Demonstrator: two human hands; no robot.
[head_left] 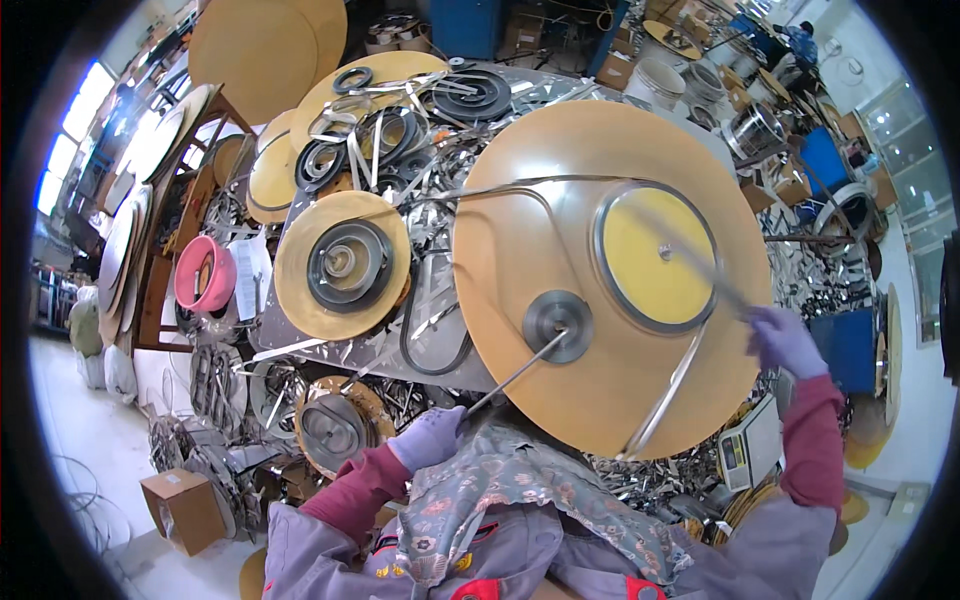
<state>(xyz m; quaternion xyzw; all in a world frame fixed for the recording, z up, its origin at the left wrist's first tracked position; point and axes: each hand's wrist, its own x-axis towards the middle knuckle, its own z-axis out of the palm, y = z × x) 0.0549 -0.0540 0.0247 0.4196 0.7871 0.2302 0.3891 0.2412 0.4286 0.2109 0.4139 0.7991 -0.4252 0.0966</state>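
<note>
My left hand (430, 438), in a pale purple glove, is closed around a thin metal rod (515, 378). The rod's far end meets the middle of a small grey coil (575, 340) on the large tan disc (630, 400). My right hand (785, 342), gloved alike, is closed at the outer end of a grey bar (700, 262) smeared by motion. This bar reaches in over a yellow round plate (640, 250) with a dark band wound about its rim, near the hub. A long strip (520, 185) runs across the large disc from the left to the yellow plate.
Left of the large disc, a smaller tan disc (300, 245) carries a dark coil (372, 268). Beyond it lie loose coils and metal strips. A pink bowl (220, 285) stands farther left, a cardboard box (185, 510) on the floor, and a white scale-like device (750, 445) at the lower right.
</note>
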